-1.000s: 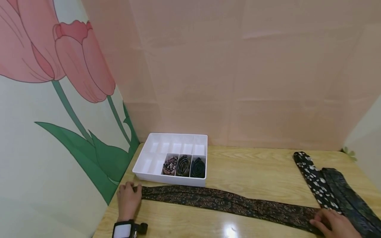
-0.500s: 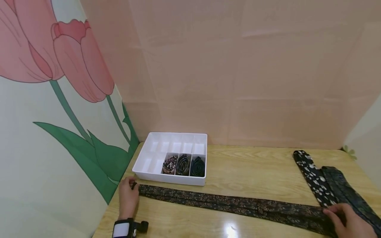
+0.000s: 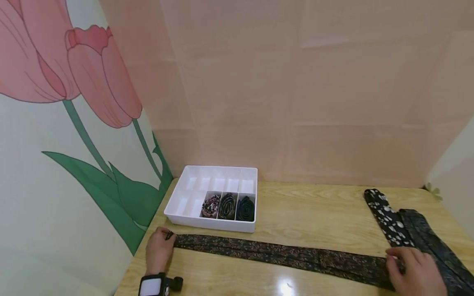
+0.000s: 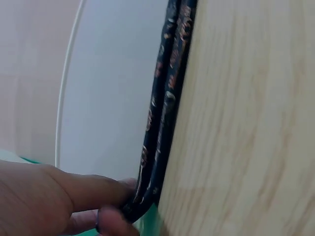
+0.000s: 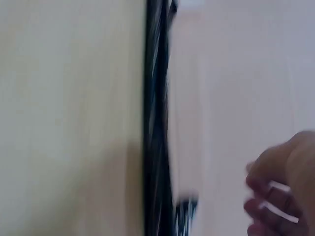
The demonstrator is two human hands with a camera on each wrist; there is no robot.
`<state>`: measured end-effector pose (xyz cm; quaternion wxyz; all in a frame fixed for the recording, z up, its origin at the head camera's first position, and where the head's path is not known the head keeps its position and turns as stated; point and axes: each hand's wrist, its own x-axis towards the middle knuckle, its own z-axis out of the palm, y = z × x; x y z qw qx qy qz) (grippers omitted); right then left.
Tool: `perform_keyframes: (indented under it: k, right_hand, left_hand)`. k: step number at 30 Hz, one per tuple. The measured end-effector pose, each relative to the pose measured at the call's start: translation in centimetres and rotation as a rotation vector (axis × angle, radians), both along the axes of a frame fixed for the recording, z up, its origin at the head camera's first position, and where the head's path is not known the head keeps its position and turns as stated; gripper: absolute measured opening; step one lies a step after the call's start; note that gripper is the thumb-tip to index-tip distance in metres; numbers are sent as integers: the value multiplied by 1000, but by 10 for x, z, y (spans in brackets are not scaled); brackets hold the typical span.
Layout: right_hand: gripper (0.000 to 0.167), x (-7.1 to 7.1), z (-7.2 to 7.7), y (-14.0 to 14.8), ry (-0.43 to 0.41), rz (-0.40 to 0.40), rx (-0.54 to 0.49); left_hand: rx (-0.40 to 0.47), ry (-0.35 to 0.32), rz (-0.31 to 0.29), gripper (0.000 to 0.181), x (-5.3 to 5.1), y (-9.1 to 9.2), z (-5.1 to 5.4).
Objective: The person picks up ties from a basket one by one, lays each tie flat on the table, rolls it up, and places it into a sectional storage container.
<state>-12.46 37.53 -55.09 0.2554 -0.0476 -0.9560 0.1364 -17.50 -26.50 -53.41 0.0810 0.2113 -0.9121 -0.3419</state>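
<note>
A long dark necktie (image 3: 259, 250) with a small reddish-brown pattern stretches across the table in the head view. At its narrow left end, my left hand (image 3: 159, 250) pinches the fabric between thumb and fingers. The left wrist view shows this pinch on the folded end of the tie (image 4: 165, 103). My right hand (image 3: 416, 269) is over the tie's right end, fingers loosely bent. In the blurred right wrist view that hand (image 5: 283, 184) stands apart from the tie (image 5: 156, 123), nothing between its fingers.
A white divided box (image 3: 177, 220) stands at the back left, holding three rolled ties (image 3: 227, 206) in its front row. On the right lie a black-and-white floral tie (image 3: 389, 220) and a dark green-blue tie (image 3: 429, 234). A wall borders the table's left side.
The tie's wavy upper edge has become straighter. My right hand drew its right end rightward, then let go and moved back left. My left hand keeps its pinch.
</note>
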Motion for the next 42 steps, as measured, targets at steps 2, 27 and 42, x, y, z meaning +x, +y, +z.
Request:
perform_keyframes:
  k: [2,27,42]
  right_hand:
    - [24,-2,13,-32,52,144,-61]
    - [76,-31,6,-325,-331,1074,271]
    - [73,-33,-2,-320,-382,1111,179]
  left_hand:
    - [23,48,-13,31,1,0,0]
    - [-77,166,-151,29,-3,27,-4]
    - [-79,92,-146,11,-4,38,-5]
